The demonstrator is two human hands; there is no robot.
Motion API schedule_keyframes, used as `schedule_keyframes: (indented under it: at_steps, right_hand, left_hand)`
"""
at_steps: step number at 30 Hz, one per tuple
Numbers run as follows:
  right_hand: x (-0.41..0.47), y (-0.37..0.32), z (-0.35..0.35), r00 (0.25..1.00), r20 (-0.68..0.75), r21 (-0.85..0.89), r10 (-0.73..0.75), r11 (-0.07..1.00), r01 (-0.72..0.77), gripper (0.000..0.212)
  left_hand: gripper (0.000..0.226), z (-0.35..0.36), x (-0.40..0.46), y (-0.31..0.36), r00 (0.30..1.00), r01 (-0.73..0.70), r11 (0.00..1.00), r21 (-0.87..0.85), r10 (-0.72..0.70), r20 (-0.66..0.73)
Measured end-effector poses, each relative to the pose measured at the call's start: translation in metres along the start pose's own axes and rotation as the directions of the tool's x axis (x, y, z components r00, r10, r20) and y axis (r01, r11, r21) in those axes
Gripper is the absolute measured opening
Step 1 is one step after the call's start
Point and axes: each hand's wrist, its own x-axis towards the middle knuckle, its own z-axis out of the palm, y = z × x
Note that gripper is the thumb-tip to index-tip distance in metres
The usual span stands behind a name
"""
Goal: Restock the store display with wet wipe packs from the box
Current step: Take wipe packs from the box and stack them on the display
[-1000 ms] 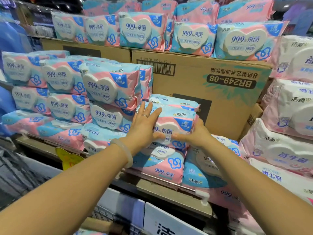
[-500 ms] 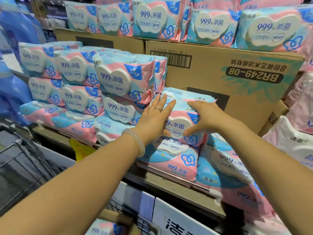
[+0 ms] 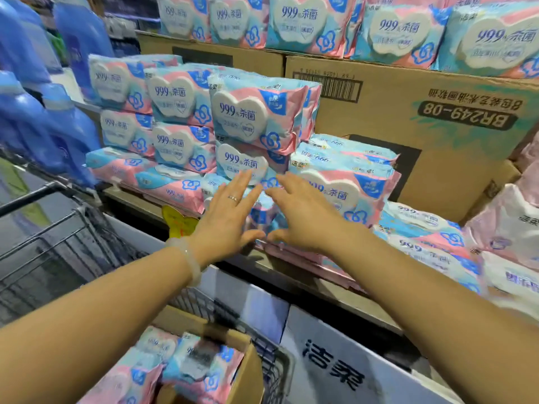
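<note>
On the shelf [image 3: 294, 274] ahead, a large display of pink-and-blue wet wipe packs is seen, stacked three high at the left and centre [image 3: 250, 112] and lower toward the right, where one front pack [image 3: 344, 191] lies on a shorter pile. Behind that pile an upturned brown carton [image 3: 437, 135] is used as a riser, and a further row of packs [image 3: 300, 24] is set on top of it. Much of the display is thus judged to be filled already, though room is left above the shorter right-hand pile.

Below, at the bottom edge, an open cardboard box [image 3: 248, 374] is carried in a wire trolley [image 3: 58, 246]; several packs [image 3: 198, 365] are still held in it, so the restocking is judged to be unfinished.

Both hands are raised before the lower middle of the stack, empty, with fingers spread and straight. The left hand [image 3: 229, 212], with a ring and a pale bangle [image 3: 186, 258], is held close to the right hand [image 3: 300, 214]; whether the fingertips touch the packs cannot be told. Nothing is gripped, and the next pack is yet to be fetched from the box.
</note>
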Motion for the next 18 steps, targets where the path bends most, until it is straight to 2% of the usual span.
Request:
schedule_keyframes:
  at_steps: [3,6,9,12,15,18]
  right_hand:
    - [0.012,-0.036,0.048,0.991,0.104,0.062,-0.081,0.995,0.075,0.078]
    - [0.019,-0.071,0.096,0.963,0.242,0.119,-0.119,0.989,0.093,0.072]
    - [0.021,-0.108,0.153,0.901,0.409,0.224,-0.146,0.973,0.056,0.062]
    - [0.019,-0.140,0.213,0.843,0.515,0.286,-0.157,0.958,0.004,0.059]
    - [0.015,-0.158,0.268,0.779,0.614,0.336,-0.131,0.936,-0.107,0.067]
    - [0.004,-0.164,0.311,0.729,0.685,0.405,-0.005,0.834,-0.375,0.069]
  left_hand:
    - [0.098,-0.001,-0.045,-0.038,0.986,0.073,0.990,0.123,-0.090,0.142]
    - [0.091,0.003,-0.102,-0.064,0.896,0.170,0.972,0.161,-0.221,0.385]
    - [0.088,0.026,-0.162,-0.087,0.833,0.248,0.960,0.131,-0.280,0.477]
    - [0.086,0.057,-0.224,-0.107,0.682,0.412,0.902,0.133,-0.402,0.611]
    - [0.086,0.088,-0.272,-0.118,0.571,0.539,0.834,0.117,-0.464,0.677]
    - [0.087,0.129,-0.303,-0.129,0.459,0.650,0.757,0.071,-0.465,0.757]
